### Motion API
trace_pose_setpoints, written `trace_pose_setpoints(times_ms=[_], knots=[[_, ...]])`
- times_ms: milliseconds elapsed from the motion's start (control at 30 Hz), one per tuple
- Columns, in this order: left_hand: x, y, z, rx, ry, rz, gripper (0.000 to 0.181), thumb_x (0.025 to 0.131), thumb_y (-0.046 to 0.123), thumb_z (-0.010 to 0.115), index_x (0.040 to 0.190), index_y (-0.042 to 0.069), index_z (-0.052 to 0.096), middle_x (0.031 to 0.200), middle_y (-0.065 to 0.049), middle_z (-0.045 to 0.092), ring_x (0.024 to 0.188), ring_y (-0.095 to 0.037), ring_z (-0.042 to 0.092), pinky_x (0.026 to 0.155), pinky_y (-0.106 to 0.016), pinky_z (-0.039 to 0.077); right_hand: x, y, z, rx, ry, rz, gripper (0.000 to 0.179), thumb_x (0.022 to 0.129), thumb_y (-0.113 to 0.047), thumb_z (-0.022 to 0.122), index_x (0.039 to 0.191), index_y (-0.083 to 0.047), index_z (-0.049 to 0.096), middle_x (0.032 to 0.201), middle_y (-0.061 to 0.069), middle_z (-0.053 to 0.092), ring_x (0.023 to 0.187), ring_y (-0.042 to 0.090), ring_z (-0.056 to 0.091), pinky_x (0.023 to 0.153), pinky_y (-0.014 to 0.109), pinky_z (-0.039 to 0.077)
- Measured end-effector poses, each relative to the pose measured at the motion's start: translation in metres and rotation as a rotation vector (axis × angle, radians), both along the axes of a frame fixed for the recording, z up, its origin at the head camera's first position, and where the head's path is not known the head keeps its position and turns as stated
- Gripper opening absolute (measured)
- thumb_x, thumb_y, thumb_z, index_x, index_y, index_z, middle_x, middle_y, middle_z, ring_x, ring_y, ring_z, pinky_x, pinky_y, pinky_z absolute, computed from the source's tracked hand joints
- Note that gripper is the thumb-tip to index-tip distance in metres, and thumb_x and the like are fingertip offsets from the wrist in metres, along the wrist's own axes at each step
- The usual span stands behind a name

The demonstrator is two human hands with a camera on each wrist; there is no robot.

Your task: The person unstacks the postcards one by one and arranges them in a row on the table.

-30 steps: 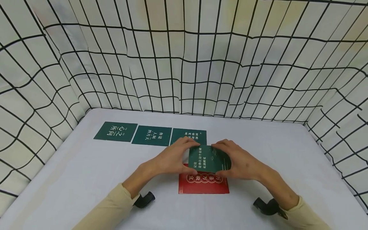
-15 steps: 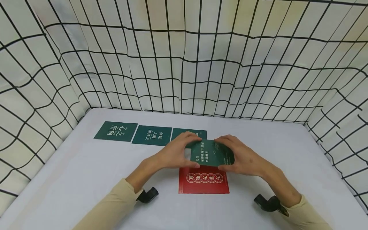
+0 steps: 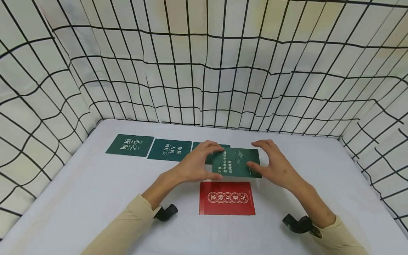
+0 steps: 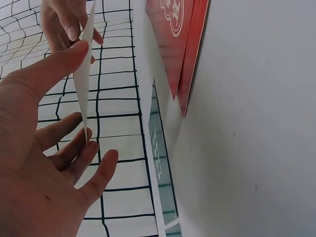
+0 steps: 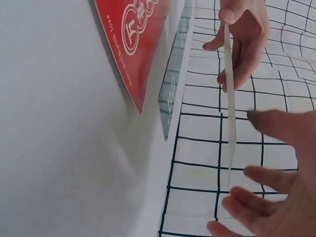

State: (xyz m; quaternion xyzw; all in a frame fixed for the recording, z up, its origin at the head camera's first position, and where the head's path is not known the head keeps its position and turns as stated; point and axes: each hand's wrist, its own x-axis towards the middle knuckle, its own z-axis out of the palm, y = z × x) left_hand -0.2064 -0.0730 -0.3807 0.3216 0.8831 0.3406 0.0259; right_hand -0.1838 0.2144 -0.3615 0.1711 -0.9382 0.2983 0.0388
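A green card point(image 3: 238, 163) with white lettering is held above the table in the head view. My left hand point(image 3: 196, 163) grips it by its left end, thumb on the near edge and fingers on the far edge. At its right end is my right hand point(image 3: 278, 169), fingers spread and thumb over the card's face. In the right wrist view a gap shows between the right thumb and the card point(image 5: 230, 98), seen edge-on there. Below the held card lies a red card point(image 3: 227, 199) with white characters; the left wrist view shows two red layers stacked.
Along the far side of the white table point(image 3: 79, 198) lie a left green card point(image 3: 130, 145), a middle green card point(image 3: 169, 150) and a third green card point(image 3: 223, 146), partly hidden by the left hand. A black wire grid point(image 3: 204, 63) rises around the table's back and sides.
The held green card has moved away from me, uncovering the whole red card. My right fingers have come off its right end and spread; the left hand keeps its hold.
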Motion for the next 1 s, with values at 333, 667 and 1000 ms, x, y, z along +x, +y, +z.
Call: trace_pose_setpoints(times_ms=[333,667,1000], knots=[[-0.007,0.010,-0.001,0.035,0.012,0.040,0.081,0.078,0.032,0.091,0.149,0.014,0.056,0.153,-0.006,0.048,0.138,-0.024,0.047,0.107,-0.043,0.055,-0.003,0.002,0.010,-0.176,-0.236,-0.177,0.066,0.102,-0.025,0.067,0.151,0.004,0.035,0.140,0.028,0.056,0.122,0.041,0.067,0.095,0.048,0.060],[-0.013,0.018,-0.002,0.043,0.005,0.045,0.079,0.079,0.032,0.090,0.149,0.015,0.056,0.153,-0.006,0.048,0.139,-0.024,0.046,0.107,-0.042,0.055,-0.007,0.004,0.006,-0.347,-0.302,-0.175,0.060,0.103,-0.010,0.062,0.150,0.007,0.029,0.112,0.025,0.069,0.079,0.017,0.076,0.078,0.022,0.058],[-0.018,0.024,-0.001,0.031,-0.002,0.047,0.080,0.080,0.035,0.090,0.149,0.015,0.056,0.158,-0.007,0.046,0.143,-0.027,0.044,0.113,-0.047,0.050,-0.006,0.011,0.007,-0.469,-0.293,-0.171,0.060,0.102,-0.006,0.062,0.151,0.005,0.030,0.113,0.024,0.067,0.079,0.009,0.072,0.076,0.022,0.062]])
